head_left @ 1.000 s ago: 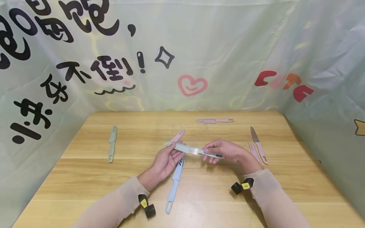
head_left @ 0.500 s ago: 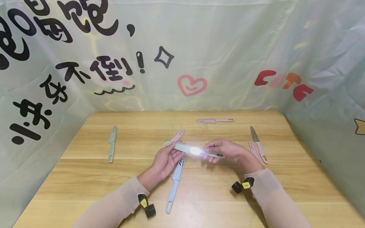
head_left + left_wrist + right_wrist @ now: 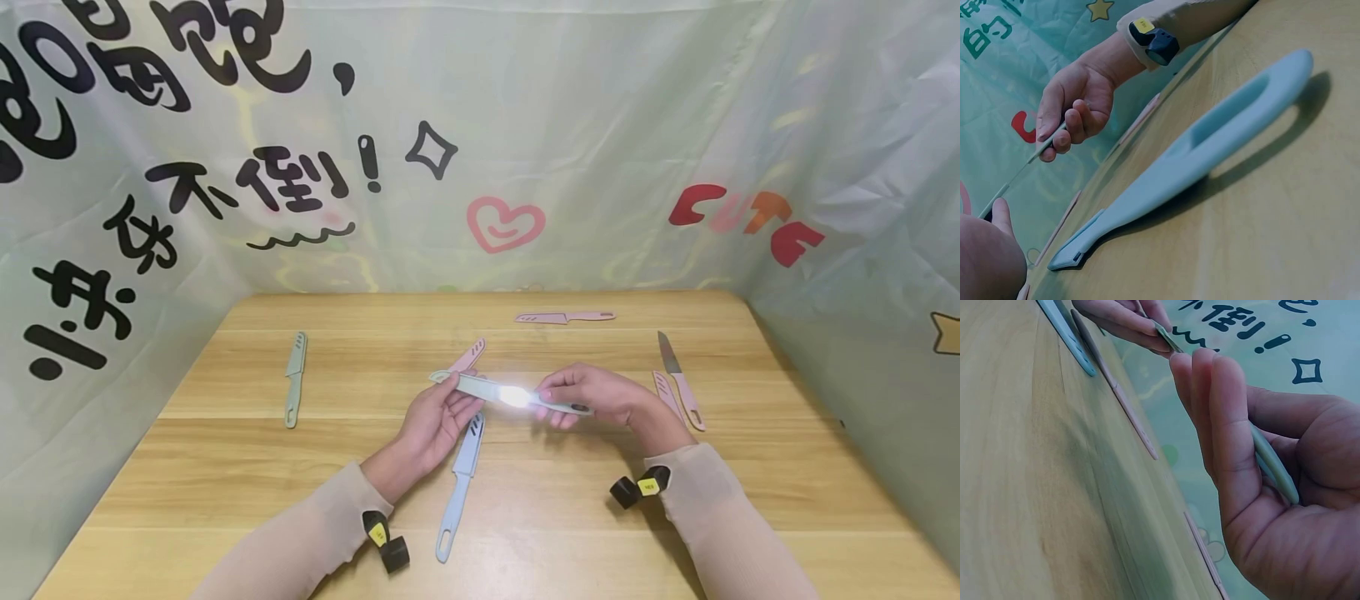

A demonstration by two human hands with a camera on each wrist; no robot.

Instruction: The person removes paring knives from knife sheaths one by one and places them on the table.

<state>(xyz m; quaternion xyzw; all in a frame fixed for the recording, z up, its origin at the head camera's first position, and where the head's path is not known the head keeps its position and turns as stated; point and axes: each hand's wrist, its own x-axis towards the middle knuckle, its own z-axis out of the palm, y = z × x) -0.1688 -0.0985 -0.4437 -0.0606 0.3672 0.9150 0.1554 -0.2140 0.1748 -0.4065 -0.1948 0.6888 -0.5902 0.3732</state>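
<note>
Held between my hands is a pale green knife, its handle (image 3: 573, 408) on the right and its sheath (image 3: 477, 387) on the left. My left hand (image 3: 435, 427) pinches the sheath between thumb and fingers. The handle is pinched by my right hand (image 3: 596, 396); in the right wrist view the handle end (image 3: 1277, 465) lies inside that palm. A short stretch of bare blade (image 3: 514, 397) shows between them, bright with glare. Below my left hand lies a sheathed blue knife (image 3: 459, 483). A pink sheath (image 3: 469, 357) shows behind that hand, its lower part hidden.
On the wooden table (image 3: 225, 492), a sheathed green knife (image 3: 296, 379) lies at the left and a sheathed pink knife (image 3: 566, 318) at the back. At the right, a bare-bladed pink knife (image 3: 682, 383) lies beside its pink sheath (image 3: 667, 395). Printed cloth (image 3: 615, 125) surrounds the table.
A bright glare has appeared on the bare blade. My right hand and the handle have shifted very slightly right; my left hand has hardly moved.
</note>
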